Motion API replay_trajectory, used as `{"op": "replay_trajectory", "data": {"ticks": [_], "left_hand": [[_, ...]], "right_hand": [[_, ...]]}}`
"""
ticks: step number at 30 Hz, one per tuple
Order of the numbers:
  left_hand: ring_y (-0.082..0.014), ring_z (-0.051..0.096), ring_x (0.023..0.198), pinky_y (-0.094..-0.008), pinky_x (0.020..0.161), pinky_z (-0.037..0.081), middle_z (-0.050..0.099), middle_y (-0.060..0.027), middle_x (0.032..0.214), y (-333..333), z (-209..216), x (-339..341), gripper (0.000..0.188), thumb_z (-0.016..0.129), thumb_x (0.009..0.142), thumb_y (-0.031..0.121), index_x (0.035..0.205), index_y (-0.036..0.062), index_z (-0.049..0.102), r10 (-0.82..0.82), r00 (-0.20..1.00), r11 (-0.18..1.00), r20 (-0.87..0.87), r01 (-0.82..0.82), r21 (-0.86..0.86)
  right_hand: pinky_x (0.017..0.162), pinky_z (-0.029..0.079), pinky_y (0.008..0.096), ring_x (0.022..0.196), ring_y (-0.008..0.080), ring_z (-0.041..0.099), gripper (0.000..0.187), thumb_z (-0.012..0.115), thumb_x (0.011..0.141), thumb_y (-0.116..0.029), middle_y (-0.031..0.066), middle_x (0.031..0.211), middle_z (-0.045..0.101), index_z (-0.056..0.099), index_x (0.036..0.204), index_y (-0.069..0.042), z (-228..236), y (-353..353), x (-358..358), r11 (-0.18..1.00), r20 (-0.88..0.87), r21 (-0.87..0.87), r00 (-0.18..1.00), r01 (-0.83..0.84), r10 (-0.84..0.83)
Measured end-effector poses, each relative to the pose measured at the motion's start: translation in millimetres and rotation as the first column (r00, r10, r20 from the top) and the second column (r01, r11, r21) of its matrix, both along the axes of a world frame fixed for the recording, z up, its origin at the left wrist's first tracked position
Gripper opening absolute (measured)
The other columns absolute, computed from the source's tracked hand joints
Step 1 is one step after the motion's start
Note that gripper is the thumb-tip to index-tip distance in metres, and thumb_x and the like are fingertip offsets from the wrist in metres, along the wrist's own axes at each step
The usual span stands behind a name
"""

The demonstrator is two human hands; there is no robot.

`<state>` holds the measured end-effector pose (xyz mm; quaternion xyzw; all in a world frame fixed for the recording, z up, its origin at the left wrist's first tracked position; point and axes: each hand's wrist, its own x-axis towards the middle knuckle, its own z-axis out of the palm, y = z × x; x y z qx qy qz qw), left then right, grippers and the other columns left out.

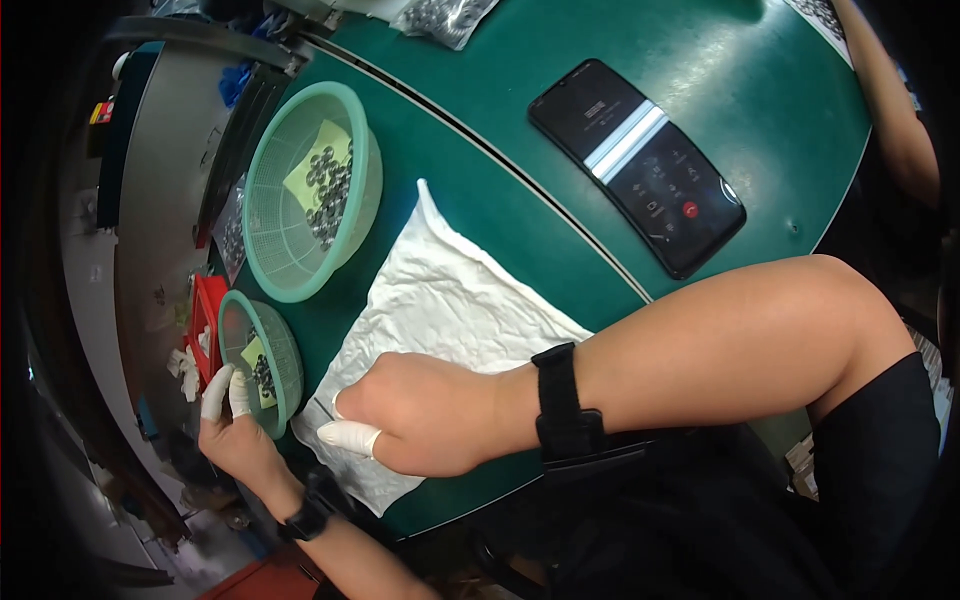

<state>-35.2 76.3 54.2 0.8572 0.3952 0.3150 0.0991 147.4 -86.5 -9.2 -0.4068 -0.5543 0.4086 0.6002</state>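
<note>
My right hand (425,410) rests on a crumpled white cloth (450,290) with its fingers curled closed. White finger cots cover its thumb and a fingertip. A thin dark line shows on the cloth by these fingertips; whether they hold it is not visible. My left hand (240,450) is raised at the near side of the small green basket (290,365). Its two fingertips in white cots are drawn close together; anything between them is too small to make out. Inside that basket lie small dark round parts and a yellow paper.
A larger green basket (368,190) holds small shiny round parts (328,195) and yellow paper. A black phone (630,150) lies on the green table (450,130). Beside the small basket stands a red container (207,310). Another person's arm (890,110) shows at the far right.
</note>
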Motion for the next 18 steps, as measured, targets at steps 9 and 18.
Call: {"op": "replay_trajectory", "data": {"ticks": [9,18], "left_hand": [[-0.0106,0.059,0.073,-0.0209,0.067,0.049,0.067,-0.0124,0.093,-87.6,-28.9,46.0,0.022,0.059,0.091,0.002,0.112,-0.0038,0.061,0.244,0.737,0.737,0.631,0.281,-0.614],[-0.0145,0.061,0.078,-0.0235,0.072,0.050,0.066,-0.0156,0.098,-80.5,-36.1,32.3,0.020,0.057,0.089,-0.003,0.109,-0.0038,0.061,0.239,0.662,0.659,0.711,0.427,-0.619]], "right_hand": [[0.061,0.047,0.0437,0.066,0.0391,0.059,0.027,0.053,0.092,-0.023,0.0188,0.069,0.060,0.057,0.076,-0.002,-1.2,-2.6,-7.9,0.990,-0.046,0.140,0.999,0.034,-0.027],[0.061,0.047,0.0437,0.066,0.0402,0.058,0.022,0.054,0.089,-0.019,0.0201,0.071,0.060,0.057,0.078,0.000,1.1,-3.2,-5.3,0.998,-0.022,0.037,0.999,0.049,-0.048]]}}
